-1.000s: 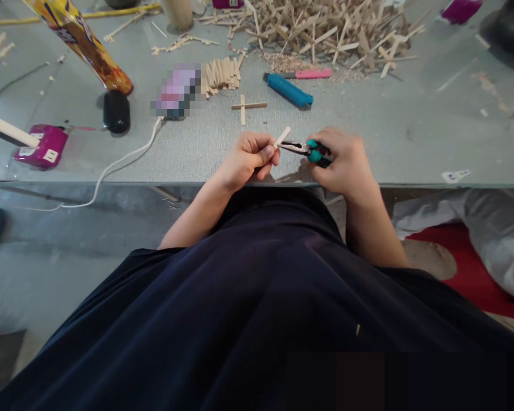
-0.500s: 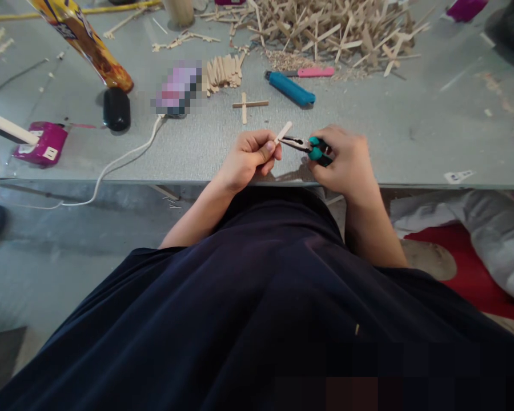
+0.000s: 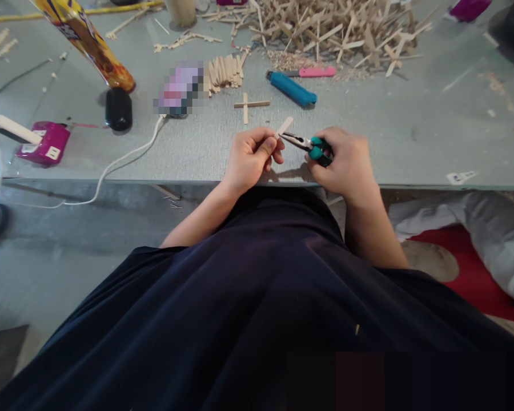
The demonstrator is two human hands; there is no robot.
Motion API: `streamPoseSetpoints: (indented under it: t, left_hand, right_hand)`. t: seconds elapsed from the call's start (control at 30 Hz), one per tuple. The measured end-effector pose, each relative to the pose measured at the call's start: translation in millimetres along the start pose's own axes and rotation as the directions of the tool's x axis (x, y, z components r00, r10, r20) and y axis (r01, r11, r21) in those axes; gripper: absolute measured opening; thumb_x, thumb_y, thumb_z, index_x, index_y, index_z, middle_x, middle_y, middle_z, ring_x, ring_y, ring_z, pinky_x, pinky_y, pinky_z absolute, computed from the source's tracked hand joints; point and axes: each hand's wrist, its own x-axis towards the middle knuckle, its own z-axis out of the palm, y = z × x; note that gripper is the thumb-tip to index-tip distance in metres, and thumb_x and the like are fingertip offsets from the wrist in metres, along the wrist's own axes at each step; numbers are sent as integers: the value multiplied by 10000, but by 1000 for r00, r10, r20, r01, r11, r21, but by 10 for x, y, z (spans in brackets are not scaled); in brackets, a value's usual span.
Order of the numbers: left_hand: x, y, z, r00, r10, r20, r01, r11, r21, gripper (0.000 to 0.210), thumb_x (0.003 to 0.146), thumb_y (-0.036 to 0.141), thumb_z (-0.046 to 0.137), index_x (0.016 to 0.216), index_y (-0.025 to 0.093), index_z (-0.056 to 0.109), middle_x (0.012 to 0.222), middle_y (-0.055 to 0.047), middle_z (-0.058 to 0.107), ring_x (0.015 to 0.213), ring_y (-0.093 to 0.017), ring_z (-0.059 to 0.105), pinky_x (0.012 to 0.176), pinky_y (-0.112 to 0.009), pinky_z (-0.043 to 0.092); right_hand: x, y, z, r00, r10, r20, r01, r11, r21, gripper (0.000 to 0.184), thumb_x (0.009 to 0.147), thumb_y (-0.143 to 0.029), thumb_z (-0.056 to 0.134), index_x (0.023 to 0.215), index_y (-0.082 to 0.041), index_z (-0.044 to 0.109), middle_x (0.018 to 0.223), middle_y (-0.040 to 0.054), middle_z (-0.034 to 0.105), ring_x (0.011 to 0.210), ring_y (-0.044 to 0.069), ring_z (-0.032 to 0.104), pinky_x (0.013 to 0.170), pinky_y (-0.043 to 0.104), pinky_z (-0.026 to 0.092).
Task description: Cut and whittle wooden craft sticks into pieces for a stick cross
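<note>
Stick [image 3: 286, 125] and pliers [image 3: 313, 148] shift slightly inward above table [image 3: 411, 131], near its front edge. Left hand [image 3: 249, 158] pinches stick's end, free length exposed, apparently steadying it; right hand [image 3: 346, 157] squeezes pliers, angled toward stick, seemingly for control.

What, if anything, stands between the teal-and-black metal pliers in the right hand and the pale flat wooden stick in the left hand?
Nothing visible does. The pliers in the right hand appear to touch the stick just beyond the left hand; whether they grip it is unclear.
</note>
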Motion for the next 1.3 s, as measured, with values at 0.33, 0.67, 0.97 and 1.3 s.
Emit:
streamPoseSetpoints:
  t: [0.33, 0.67, 0.97, 1.3]
  left_hand:
    - [8, 35, -9, 999, -40, 1, 40, 997, -61, 460, 1119, 557, 830, 842, 201, 740, 645, 27, 691, 489, -62, 547, 503, -213, 437]
    - [33, 107, 27, 985, -166, -48, 148, 955, -258, 424, 1171, 207, 750, 766, 179, 628, 731, 45, 606, 535, -31, 528, 575, -191, 405]
    - [201, 449, 39, 982, -179, 58, 188, 942, -278, 459, 1238, 152, 564, 794, 170, 677, 619, 34, 574, 518, -48, 467, 554, -170, 339]
    - [1104, 735, -65, 969, -232, -89, 235, 971, 33, 469, 1232, 116, 542, 774, 167, 631, 588, 44, 579, 456, -20, 421, 476, -136, 281]
  right_hand:
    - [-44, 33, 79, 998, -19, -59, 8, 985, -171, 294, 782, -314, 709, 1070, -270, 741, 1057, 120, 860, 938, 387, 811, 794, 510, 611]
    - [-73, -130, 56, 999, -4, -43, 5, 1000, 15, 246, 806, -331, 718, 1039, -281, 782, 979, 119, 849, 879, 404, 817, 782, 544, 623]
    - [333, -151, -146, 975, 29, 221, -92, 955, 281, 286, 914, -414, 807, 780, -284, 590, 672, -3, 506, 633, 203, 443, 613, 417, 371]
    - [1324, 491, -141, 996, -80, 36, 82, 994, -68, 317, 802, -370, 819, 840, -302, 511, 742, 67, 596, 790, 343, 651, 718, 505, 506]
